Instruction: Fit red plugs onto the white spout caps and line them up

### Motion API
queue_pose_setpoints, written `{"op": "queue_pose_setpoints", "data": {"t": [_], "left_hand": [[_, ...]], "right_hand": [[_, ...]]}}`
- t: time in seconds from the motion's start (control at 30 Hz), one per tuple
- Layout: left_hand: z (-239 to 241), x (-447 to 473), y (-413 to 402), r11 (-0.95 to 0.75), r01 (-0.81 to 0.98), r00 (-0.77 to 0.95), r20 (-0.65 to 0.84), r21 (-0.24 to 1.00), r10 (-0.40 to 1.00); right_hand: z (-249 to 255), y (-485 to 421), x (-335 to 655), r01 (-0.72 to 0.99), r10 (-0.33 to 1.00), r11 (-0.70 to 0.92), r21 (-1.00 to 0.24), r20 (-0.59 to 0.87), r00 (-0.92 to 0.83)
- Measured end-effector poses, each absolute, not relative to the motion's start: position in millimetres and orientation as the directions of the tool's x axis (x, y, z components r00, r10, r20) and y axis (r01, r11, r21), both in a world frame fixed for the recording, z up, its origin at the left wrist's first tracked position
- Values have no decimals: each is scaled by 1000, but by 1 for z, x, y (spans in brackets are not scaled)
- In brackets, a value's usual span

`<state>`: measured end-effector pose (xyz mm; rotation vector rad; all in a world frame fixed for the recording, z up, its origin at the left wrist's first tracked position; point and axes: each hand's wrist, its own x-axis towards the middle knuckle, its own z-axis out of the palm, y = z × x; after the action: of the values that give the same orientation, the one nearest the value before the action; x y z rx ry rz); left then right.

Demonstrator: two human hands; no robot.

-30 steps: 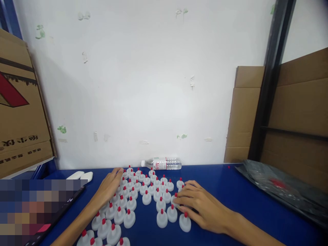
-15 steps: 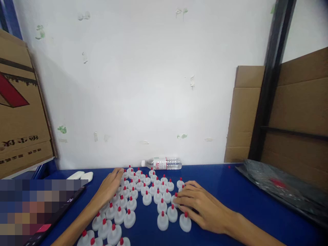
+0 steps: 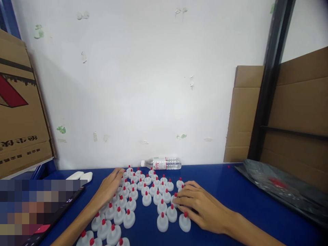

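Observation:
Several translucent white nozzle caps with red tips (image 3: 129, 218) stand upright on the blue table (image 3: 143, 235). They form a large group at the left and a smaller one toward the right. My left hand (image 3: 111, 184) lies along the left group's outer edge, its fingers stretched out and touching caps there; it hides some of them. At the right group's outer side, my right hand (image 3: 201, 203) rests with its fingers spread. Its fingertips meet a partly covered cap (image 3: 174, 201). One cap (image 3: 185, 222) stands just below that hand's thumb. Neither hand grasps anything.
A clear plastic bottle (image 3: 164, 163) lies by the wall behind the caps. White rounded objects (image 3: 86, 177) and a dark-edged screen (image 3: 56, 218), partly pixelated, are at left. A grey plastic bag (image 3: 276, 181) lies at right. Cardboard (image 3: 23, 102) stands at the left side, more cardboard (image 3: 243, 116) at right.
A few caps in the middle of the left group have shifted slightly to the right. Both hands stay almost where they were.

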<state>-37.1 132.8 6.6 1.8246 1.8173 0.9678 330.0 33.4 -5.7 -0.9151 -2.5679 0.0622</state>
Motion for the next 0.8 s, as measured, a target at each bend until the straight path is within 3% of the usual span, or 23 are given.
{"op": "queue_pose_setpoints", "data": {"t": [0.8], "left_hand": [[5,-32,131,-79,698,-41,150,712,988]], "right_hand": [[-1,31,328,583,615,787,-202,338,-712]]}}
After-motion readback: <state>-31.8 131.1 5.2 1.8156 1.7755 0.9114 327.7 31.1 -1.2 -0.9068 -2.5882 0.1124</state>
